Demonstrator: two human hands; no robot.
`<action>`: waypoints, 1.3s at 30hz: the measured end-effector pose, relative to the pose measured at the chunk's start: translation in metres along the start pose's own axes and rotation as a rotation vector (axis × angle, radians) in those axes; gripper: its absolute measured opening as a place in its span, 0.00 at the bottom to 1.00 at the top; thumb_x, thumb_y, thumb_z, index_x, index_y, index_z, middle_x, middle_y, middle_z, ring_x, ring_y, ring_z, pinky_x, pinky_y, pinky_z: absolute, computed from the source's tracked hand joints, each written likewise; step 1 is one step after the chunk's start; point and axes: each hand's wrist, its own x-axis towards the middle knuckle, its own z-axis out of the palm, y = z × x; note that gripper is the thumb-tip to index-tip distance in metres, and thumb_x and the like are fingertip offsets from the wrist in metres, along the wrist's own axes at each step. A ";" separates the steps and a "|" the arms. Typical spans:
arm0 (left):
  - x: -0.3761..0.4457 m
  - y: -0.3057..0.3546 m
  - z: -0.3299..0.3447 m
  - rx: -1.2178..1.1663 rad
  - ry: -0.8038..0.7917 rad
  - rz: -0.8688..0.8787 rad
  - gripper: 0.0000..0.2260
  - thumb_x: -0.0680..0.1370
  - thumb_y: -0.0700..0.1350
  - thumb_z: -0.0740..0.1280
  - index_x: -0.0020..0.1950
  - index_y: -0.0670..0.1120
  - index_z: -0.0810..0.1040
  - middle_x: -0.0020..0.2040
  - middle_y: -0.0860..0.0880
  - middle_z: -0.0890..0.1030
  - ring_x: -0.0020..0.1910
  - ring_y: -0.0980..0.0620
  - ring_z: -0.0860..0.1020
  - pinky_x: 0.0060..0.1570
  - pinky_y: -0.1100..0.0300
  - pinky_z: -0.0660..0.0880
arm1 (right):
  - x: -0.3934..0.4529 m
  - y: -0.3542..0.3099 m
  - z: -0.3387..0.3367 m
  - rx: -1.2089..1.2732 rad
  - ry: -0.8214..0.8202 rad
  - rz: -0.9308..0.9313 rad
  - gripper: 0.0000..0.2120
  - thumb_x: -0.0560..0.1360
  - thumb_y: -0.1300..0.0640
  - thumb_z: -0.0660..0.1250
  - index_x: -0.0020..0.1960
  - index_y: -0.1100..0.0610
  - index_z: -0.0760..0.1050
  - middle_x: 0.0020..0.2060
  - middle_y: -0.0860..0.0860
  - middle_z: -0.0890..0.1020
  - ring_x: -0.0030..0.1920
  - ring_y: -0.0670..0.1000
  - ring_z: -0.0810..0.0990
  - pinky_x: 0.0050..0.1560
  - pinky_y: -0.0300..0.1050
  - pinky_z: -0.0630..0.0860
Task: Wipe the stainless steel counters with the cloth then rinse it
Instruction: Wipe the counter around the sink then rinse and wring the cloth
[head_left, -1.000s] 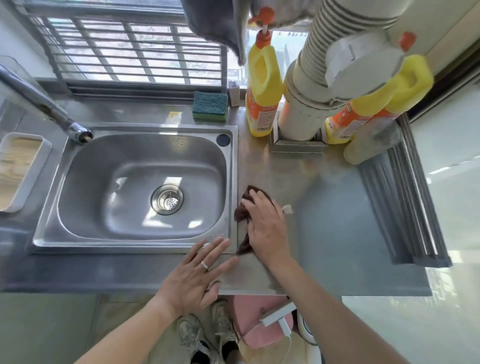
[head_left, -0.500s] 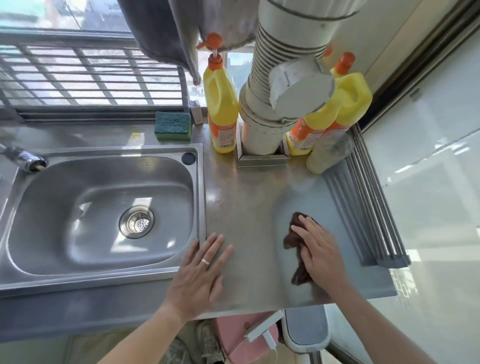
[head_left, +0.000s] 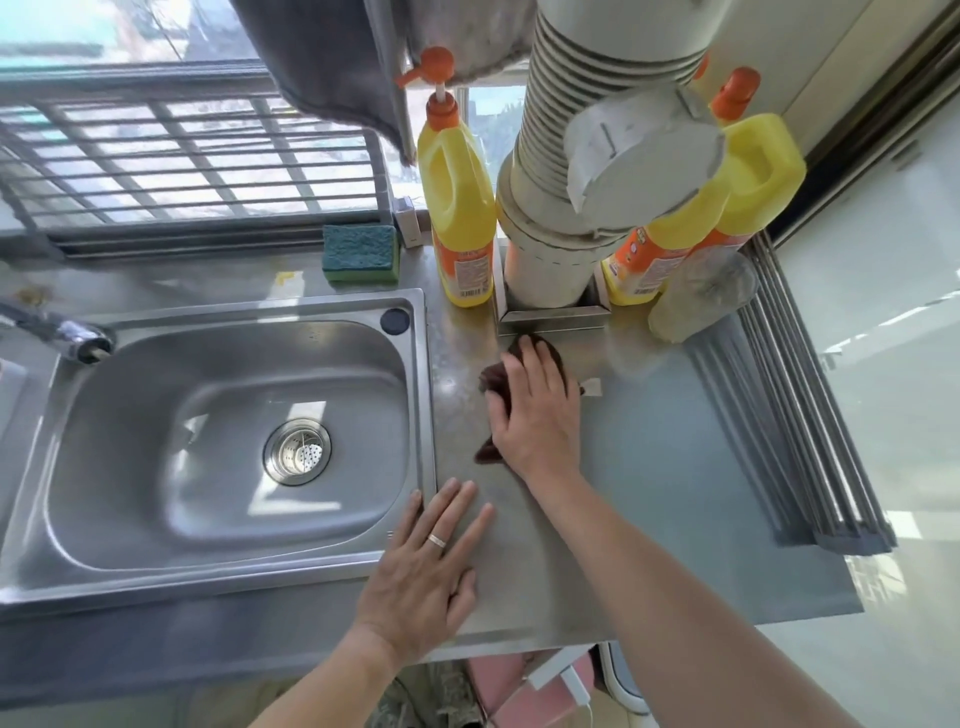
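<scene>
A dark brown cloth (head_left: 492, 375) lies flat on the stainless steel counter (head_left: 675, 467), just right of the sink (head_left: 156, 441) and in front of the pipe's metal base. My right hand (head_left: 535, 410) presses down on it, fingers spread, covering most of the cloth. My left hand (head_left: 426, 571) rests flat on the counter near the sink's front right corner, fingers apart, holding nothing. The tap spout (head_left: 78, 340) reaches in from the left over the sink.
Behind the cloth stand a white ribbed pipe (head_left: 561, 208), yellow detergent bottles (head_left: 460, 208) and a clear bottle (head_left: 701, 296). A green sponge (head_left: 361, 252) sits behind the sink. A roll-up drying rack (head_left: 795, 415) lies along the counter's right side.
My right hand has slid the cloth from the sink's edge to the right, then back left and away from me toward the pipe base. My left hand stays flat near the sink corner.
</scene>
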 end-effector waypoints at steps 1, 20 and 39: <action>0.000 0.001 -0.001 0.004 -0.002 0.004 0.35 0.75 0.51 0.65 0.82 0.49 0.61 0.84 0.47 0.57 0.83 0.46 0.54 0.78 0.39 0.58 | -0.001 -0.003 -0.001 0.010 -0.016 -0.024 0.22 0.82 0.46 0.61 0.73 0.53 0.72 0.78 0.54 0.69 0.80 0.57 0.64 0.79 0.58 0.60; -0.002 -0.003 0.007 -0.033 0.080 0.016 0.33 0.74 0.50 0.66 0.80 0.48 0.67 0.82 0.46 0.61 0.82 0.45 0.57 0.79 0.39 0.57 | -0.080 0.082 -0.047 0.034 0.075 0.294 0.18 0.81 0.61 0.63 0.70 0.53 0.75 0.76 0.50 0.73 0.78 0.54 0.68 0.76 0.54 0.63; -0.126 -0.099 -0.083 -0.543 0.478 -0.694 0.19 0.73 0.33 0.66 0.60 0.49 0.78 0.57 0.53 0.77 0.56 0.53 0.77 0.53 0.64 0.74 | -0.081 -0.180 -0.075 0.884 -0.248 0.614 0.08 0.81 0.47 0.66 0.53 0.51 0.80 0.46 0.50 0.85 0.52 0.58 0.84 0.55 0.54 0.79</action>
